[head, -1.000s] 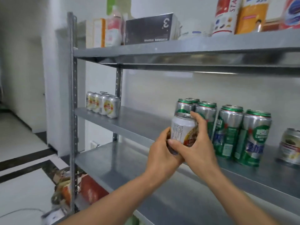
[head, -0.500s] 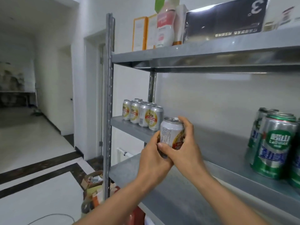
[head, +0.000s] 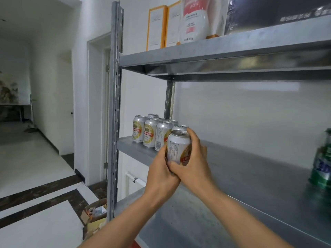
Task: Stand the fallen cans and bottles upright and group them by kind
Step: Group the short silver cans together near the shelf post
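Grey steel shelving fills the view, its upright post [head: 114,104] at nine o'clock and the middle shelf [head: 250,167] running out toward four o'clock. The upper shelf [head: 215,52] carries boxes [head: 156,27] and a pouch [head: 195,18] at twelve o'clock.

Sorting looks well under way. A cluster of silver cans [head: 150,131] stands upright in rows at the middle shelf's post end, and green cans [head: 322,167], blurred at three o'clock, seem upright too, well apart from the silver ones. One more silver can [head: 178,145] is upright in the air at the cluster's four o'clock, just beside its nearest member and not yet set down. The left hand [head: 161,174] wraps its lower part from eight o'clock, the right hand [head: 195,163] curls round it from four o'clock with a finger near the rim, so both are clamped on it. Its base is hidden, so contact with the shelf cannot be told.

Left to do, by my reading: set it against the cluster. Fallen items elsewhere are out of sight.

The front lip runs under the hands, and a can set too near it could tip off. Bare shelf lies toward three o'clock, with plenty of headroom overhead.
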